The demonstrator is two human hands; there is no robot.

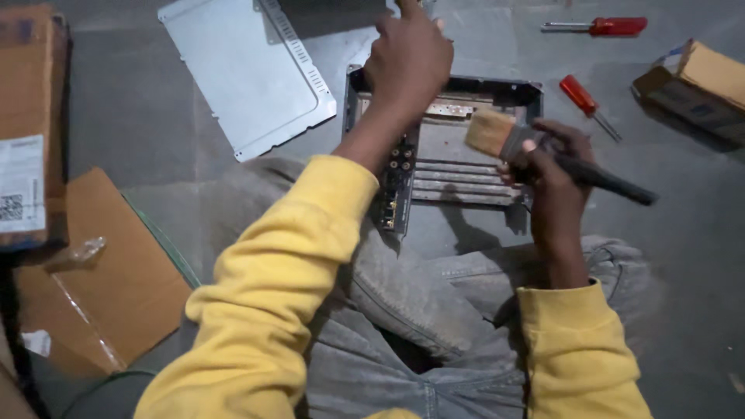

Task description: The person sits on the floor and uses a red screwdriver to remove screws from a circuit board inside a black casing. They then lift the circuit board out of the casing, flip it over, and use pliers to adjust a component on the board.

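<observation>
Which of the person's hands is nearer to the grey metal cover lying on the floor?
Left. The left hand is at the open metal box's far edge, beside the cover. The right hand, holding a paintbrush, is farther away.

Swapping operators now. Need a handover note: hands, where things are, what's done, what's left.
Left hand: resting on the far rim of the open grey metal electronics chassis, steadying it on the floor.
Right hand: gripping the black-handled paintbrush with tan bristles, bristles over the chassis interior.
Flat grey metal cover panel: already off, lying on the floor at the far left.
Two red-handled screwdrivers: on the floor to the right, untouched.
Done: cover removed.
Left: brushing in hand; cover not refitted.
</observation>
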